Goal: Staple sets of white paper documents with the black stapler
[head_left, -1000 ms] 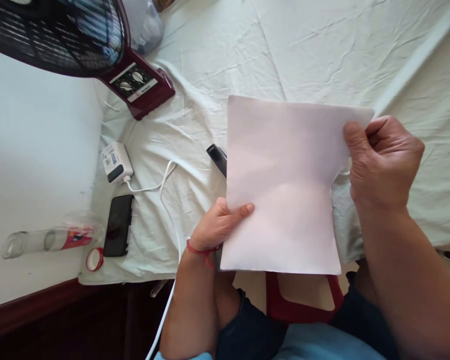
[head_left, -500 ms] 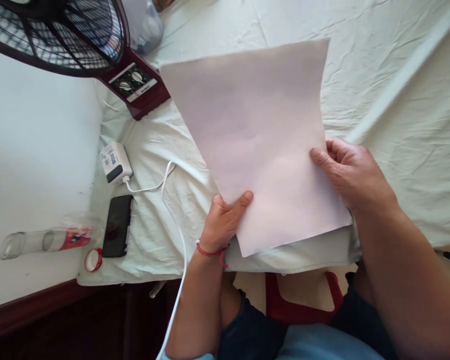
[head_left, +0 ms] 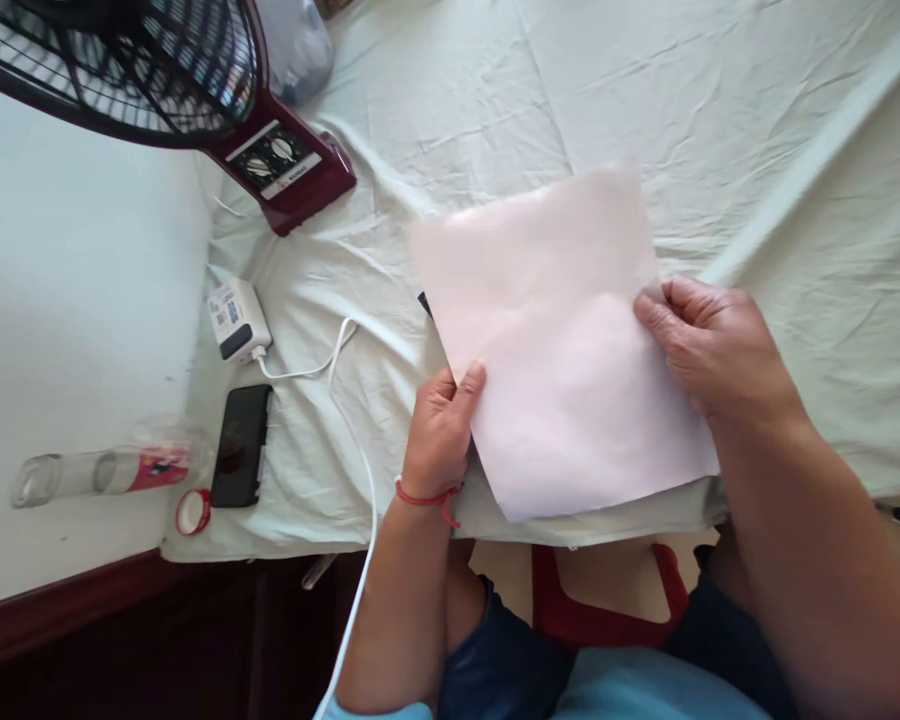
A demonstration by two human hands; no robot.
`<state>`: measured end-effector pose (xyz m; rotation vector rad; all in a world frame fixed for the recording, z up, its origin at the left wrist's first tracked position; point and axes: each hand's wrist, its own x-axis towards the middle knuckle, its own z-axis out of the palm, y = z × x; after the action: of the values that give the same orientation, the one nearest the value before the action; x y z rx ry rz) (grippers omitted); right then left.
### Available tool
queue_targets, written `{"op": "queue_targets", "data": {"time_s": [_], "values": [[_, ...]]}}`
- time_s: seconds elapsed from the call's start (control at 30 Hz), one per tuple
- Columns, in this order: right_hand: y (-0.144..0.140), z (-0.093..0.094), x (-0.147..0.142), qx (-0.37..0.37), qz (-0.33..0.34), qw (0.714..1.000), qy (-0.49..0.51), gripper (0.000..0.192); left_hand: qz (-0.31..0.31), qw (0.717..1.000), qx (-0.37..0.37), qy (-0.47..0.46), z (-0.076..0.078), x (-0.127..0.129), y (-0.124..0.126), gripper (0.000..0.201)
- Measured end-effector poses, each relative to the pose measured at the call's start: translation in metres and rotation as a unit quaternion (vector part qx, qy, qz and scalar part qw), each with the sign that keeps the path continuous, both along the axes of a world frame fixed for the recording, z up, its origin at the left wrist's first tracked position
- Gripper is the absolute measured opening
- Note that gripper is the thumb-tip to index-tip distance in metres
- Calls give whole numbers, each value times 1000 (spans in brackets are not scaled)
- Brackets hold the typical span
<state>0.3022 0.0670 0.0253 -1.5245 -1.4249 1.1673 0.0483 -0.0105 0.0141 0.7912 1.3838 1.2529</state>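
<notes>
A blank sheet of white paper (head_left: 562, 350) is held up over the cloth-covered table, slightly bowed, its far edge blurred. My left hand (head_left: 442, 425), with a red string bracelet at the wrist, pinches the sheet's left edge, thumb on top and fingers behind. On the right edge my right hand (head_left: 720, 345) grips the paper the same way, a bit farther up. A small dark thing (head_left: 424, 304) peeks out from under the left edge; the paper hides the rest of it.
A dark red fan (head_left: 300, 180) stands at the back left. Along the left lie a white power bank (head_left: 238, 322) with a white cable (head_left: 364, 470), a black phone (head_left: 240, 445), a clear bottle (head_left: 112, 475) and a red-rimmed cap (head_left: 193, 511). A red stool (head_left: 607, 620) shows below.
The paper's far edge has swung toward me and lower in view, so the sheet looks shorter. Both hands keep their grip. A dark thing now shows at the paper's left edge.
</notes>
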Motion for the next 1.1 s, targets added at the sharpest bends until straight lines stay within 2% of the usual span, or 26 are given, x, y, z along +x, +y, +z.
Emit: {"op": "queue_targets", "data": {"time_s": [0.17, 0.33, 0.43, 0.5, 0.63, 0.9, 1.0, 1.1], "values": [[0, 1, -2, -26, 48, 998, -24, 31, 110, 993, 30, -39, 3, -5, 8, 42], [-1, -1, -2, -44, 66, 997, -20, 31, 152, 986, 61, 6, 1, -8, 8, 39], [-1, -3, -3, -33, 57, 998, -11, 23, 176, 981, 75, 44, -2, -7, 7, 34], [0, -4, -4, -23, 42, 999, -15, 19, 180, 980, 74, 52, -3, -6, 7, 34], [0, -8, -6, -10, 16, 1000, -22, 24, 172, 982, 67, 41, -3, -3, 7, 35], [-1, -5, -13, -55, -54, 990, 118, 21, 143, 986, 79, -38, 2, 4, 6, 34], [1, -9, -14, -43, -65, 988, 130, 21, 126, 987, 76, -57, 6, 5, 6, 31], [2, -15, -13, -25, -69, 991, 114, 20, 137, 987, 74, -32, 4, 3, 6, 30]]}}
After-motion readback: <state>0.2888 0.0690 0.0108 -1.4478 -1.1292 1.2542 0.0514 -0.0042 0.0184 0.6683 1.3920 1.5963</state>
